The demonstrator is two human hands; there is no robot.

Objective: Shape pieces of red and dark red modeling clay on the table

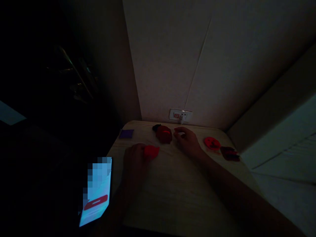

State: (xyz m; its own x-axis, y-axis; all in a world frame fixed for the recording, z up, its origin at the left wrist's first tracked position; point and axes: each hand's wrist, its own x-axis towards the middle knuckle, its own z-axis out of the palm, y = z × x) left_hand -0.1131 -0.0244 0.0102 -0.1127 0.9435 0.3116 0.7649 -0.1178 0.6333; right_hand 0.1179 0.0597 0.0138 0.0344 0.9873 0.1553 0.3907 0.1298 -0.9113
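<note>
The scene is very dim. My left hand (134, 156) is closed on a bright red, soft-looking piece (151, 151) that sticks out past the thumb side, above the tabletop. My right hand (187, 140) has its thumb and forefinger curled towards each other in a pinch. A reddish tint shows at those fingertips, too small to name. Just left of them lies a dark red rounded object (164, 135) with a glossy streak, and a black part (156, 127) adjoins its far left side. I cannot tell its kind.
Around the pale wooden table (172, 184) lie a purple square (126, 134), a red round piece (212, 143) and a dark red packet-like item (230, 153). A lit phone screen (97, 191) glows at lower left. Behind stands a wall with a socket (180, 115) and plug.
</note>
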